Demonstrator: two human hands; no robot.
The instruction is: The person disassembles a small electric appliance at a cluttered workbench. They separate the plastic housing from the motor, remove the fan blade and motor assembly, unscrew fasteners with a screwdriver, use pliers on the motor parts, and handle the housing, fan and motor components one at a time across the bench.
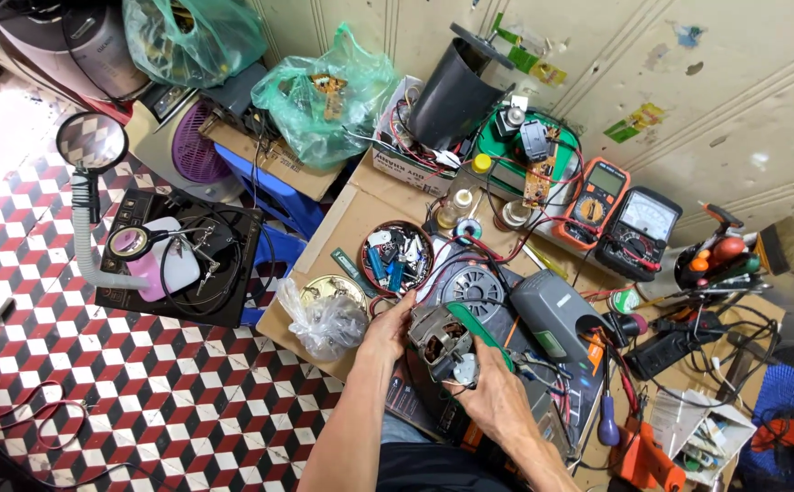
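Both my hands hold a small electric motor [440, 344] above the cluttered workbench [347, 214]. My left hand [388, 330] grips its left side. My right hand [495, 394] supports it from below and right, and a green-handled tool [479, 333] lies across the motor next to that hand. The motor's copper windings and metal shaft end face up. Just beyond it sits a round grey motor part [473, 287].
A round tray of small parts [396, 256], a clear plastic bag [326, 323], a grey box [550, 319], two multimeters [617, 221], a screwdriver holder [717, 260], a black cone [452, 96] and green bags crowd the bench. A magnifier lamp [92, 144] stands over the checkered floor at left.
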